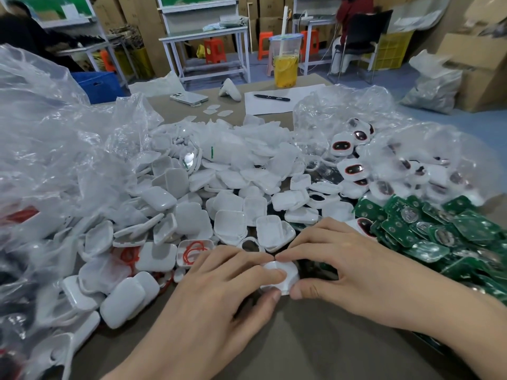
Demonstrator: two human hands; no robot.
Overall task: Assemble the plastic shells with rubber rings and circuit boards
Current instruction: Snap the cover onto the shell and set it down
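Pinching white shell (279,275), both hands (219,292) together over brown table (301,352); workshop benches (205,37) behind.

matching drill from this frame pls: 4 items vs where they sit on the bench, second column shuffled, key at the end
Items:
1. green circuit boards
2. black pen
3. red rubber rings
4. white shell being worked on

Places:
A. inside an open white shell, just beyond the left hand
B. pinched between both hands, the right hand on its far side
C. heaped at the right edge of the table
D. lying on the white paper at the far side

Pairs: 1-C, 2-D, 3-A, 4-B
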